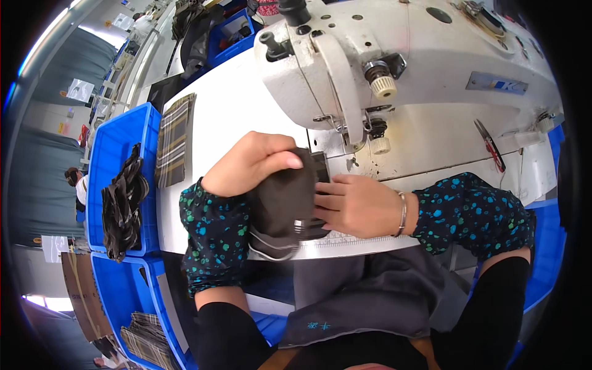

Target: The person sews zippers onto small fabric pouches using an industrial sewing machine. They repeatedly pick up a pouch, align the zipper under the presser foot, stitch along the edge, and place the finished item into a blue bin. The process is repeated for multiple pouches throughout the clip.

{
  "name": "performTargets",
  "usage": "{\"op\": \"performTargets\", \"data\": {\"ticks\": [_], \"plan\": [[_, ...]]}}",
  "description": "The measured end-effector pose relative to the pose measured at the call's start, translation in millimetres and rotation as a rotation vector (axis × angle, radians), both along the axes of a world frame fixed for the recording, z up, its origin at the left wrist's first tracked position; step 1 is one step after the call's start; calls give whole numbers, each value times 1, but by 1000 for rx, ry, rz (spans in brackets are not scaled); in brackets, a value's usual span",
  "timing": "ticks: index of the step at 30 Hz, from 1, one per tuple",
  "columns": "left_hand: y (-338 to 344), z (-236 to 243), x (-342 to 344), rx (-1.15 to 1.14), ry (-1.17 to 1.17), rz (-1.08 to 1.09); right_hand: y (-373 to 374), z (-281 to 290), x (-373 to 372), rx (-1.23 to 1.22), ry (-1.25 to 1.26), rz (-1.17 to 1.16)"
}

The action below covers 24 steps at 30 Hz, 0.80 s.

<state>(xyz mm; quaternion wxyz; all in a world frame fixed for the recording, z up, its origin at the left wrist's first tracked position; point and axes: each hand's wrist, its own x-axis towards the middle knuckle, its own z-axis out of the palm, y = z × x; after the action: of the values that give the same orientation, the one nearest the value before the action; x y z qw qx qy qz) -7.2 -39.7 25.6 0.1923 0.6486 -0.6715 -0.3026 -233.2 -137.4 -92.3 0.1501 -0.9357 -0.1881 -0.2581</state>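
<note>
Dark cloth reaches the near edge of the tabletop.

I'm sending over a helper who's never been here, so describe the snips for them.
Find the big white sewing machine on the white table. On the tabletop below its arm, to the right of the person's right hand, lie the snips. Their dark pointed blades and red handle stand out from the pale surfaces around them.

Lettered: sewing-machine plate, grey apron. Graduated: ruler.
</note>
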Motion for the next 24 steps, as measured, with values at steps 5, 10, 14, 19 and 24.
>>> {"op": "performTargets", "data": {"ticks": [5, 10, 14, 19, 24], "plan": [[-16, -38, -34, -73, -221, -32, -17, 8, -28, 29, 36, 41], [-25, -61, -43, -184, -151, 87, -18, 3, -35, -22, -26, 20], [-27, -62, -51, -191, -203, 157, -20, 17, -43, -142, -35, -60], [-23, -67, -50, -248, -188, 140, -21, 23, -32, -151, -234, -335], [-19, -66, -53, -224, -217, 175, -18, 14, -38, -237, -140, -260]]}}
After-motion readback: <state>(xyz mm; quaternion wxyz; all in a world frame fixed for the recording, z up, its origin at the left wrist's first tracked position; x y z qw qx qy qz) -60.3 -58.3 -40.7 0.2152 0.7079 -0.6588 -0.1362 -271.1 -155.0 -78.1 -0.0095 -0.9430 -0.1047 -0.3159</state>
